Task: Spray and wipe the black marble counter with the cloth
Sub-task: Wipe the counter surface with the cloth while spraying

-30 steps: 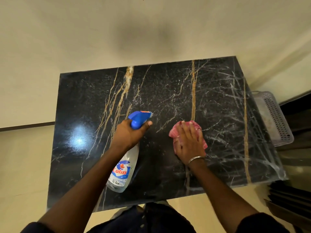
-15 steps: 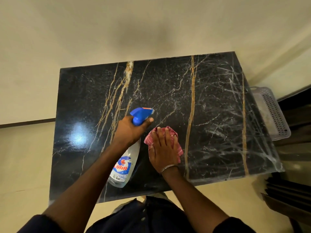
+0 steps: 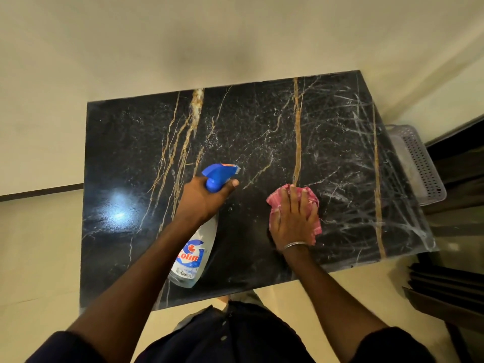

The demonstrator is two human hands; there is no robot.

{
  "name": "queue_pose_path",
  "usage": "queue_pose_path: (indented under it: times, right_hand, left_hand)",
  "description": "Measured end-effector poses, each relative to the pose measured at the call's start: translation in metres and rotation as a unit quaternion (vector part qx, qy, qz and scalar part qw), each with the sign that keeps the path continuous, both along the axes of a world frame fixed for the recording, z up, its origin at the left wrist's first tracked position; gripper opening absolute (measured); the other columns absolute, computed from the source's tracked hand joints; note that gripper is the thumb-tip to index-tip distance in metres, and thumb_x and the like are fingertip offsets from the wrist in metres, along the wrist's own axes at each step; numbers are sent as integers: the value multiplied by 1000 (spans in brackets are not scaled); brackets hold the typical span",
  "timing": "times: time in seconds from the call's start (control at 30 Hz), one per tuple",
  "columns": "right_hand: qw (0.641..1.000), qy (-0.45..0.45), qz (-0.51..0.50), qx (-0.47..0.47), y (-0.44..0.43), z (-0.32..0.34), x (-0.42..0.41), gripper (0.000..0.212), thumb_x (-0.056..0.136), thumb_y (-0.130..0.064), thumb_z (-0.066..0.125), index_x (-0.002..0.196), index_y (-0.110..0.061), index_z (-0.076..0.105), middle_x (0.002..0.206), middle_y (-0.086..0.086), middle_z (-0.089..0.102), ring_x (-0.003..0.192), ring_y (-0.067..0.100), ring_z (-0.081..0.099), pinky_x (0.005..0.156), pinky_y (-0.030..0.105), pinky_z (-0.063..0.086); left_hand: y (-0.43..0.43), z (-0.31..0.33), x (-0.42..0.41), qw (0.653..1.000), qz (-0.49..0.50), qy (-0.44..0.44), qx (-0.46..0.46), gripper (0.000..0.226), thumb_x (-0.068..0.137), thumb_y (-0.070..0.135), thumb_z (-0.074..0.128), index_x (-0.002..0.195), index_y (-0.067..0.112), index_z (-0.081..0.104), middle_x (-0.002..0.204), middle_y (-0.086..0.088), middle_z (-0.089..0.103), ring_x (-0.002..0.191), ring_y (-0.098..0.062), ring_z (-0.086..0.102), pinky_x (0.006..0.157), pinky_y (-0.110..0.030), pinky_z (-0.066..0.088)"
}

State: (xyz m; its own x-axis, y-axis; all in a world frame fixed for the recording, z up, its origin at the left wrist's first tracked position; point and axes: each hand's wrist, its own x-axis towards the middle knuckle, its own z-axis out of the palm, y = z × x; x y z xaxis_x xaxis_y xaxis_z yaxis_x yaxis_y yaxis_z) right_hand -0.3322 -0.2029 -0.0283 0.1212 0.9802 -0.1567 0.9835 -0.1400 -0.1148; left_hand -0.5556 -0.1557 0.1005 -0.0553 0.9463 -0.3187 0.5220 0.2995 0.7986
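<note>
The black marble counter [image 3: 125, 142], veined in gold and white, fills the middle of the head view. My left hand [image 3: 203, 201] grips the neck of a clear spray bottle [image 3: 195, 254] with a blue trigger head, held over the counter's near middle with the nozzle pointing away. My right hand [image 3: 294, 221] lies flat with straight fingers on a pink checked cloth [image 3: 277, 201], pressing it to the marble just right of the bottle. Fine spray droplets speckle the surface beyond both hands.
A pale perforated plastic basket [image 3: 421, 166] sits off the counter's right edge. Dark shelving or furniture [image 3: 450, 292] stands at the lower right. A cream wall runs behind the counter, with cream floor to the left and front.
My right hand slid the cloth left toward the bottle, then back right to near the gold vein. The left hand and bottle barely moved.
</note>
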Motion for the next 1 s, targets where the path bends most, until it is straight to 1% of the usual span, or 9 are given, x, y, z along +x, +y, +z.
queue_pose_path:
  times: [0.07,0.17,0.33,0.37,0.57,0.7,0.8,0.9,1.0]
  right_hand:
    - [999,14,44,-6,-18,0,-31,65,98,-46,24,158,-22,14,165,6,11,152,33,4,117,61,12]
    - [994,32,106,-8,-43,0,-70,66,98,-44,27,158,-21,13,165,6,11,152,33,5,119,60,11]
    - [979,18,201,-22,-49,-4,-45,67,97,-46,31,158,-24,15,166,4,10,152,29,7,117,59,16]
    - [981,13,192,-19,-49,-3,-33,66,97,-45,30,157,-24,17,165,3,11,152,29,7,117,59,16]
    - [1000,-8,16,4,-47,0,37,64,95,-43,31,155,-23,26,161,6,26,150,30,17,117,58,19]
    - [999,-12,-39,8,-52,0,29,64,94,-42,32,154,-18,29,160,10,28,148,35,20,116,61,18]
    - [1000,-6,-14,-3,-65,1,-6,68,95,-45,31,156,-19,22,163,10,21,150,36,13,116,62,15]
    - [999,22,43,0,-88,-1,-53,69,96,-47,31,157,-18,18,164,10,17,150,37,11,117,63,15]
    - [992,43,114,-8,-109,-6,-92,75,93,-48,45,157,-20,17,164,9,16,150,36,11,117,61,16]
  left_hand:
    - [-1,0,0,1000,6,1,-1,34,85,45,66,103,17,59,84,-5,66,71,-10,62,62,-18,45]
    - [-5,-1,0,1000,9,4,6,35,84,45,67,102,16,60,81,-5,66,69,-10,61,63,-18,46]
    - [-11,-2,0,1000,13,3,14,37,83,47,68,100,15,62,80,-6,67,69,-13,63,66,-23,51]
    - [-12,-2,0,1000,17,2,15,37,83,47,68,100,15,62,80,-6,67,70,-15,64,67,-25,51]
    - [-18,-6,-3,1000,14,-2,14,38,83,47,68,102,15,62,82,-6,67,73,-17,65,70,-27,53]
    - [-24,-7,-4,1000,6,1,12,38,83,48,67,100,14,62,77,-5,65,68,-15,63,66,-25,52]
    - [-29,-5,0,1000,-1,0,16,30,85,43,68,94,15,61,72,-3,63,63,-12,60,61,-20,48]
    - [-33,-3,5,1000,3,-2,3,20,85,41,68,83,23,57,67,2,60,58,-7,57,57,-17,44]
    - [-36,-1,9,1000,11,1,-5,23,85,41,68,82,21,56,64,4,57,56,-6,54,55,-16,39]
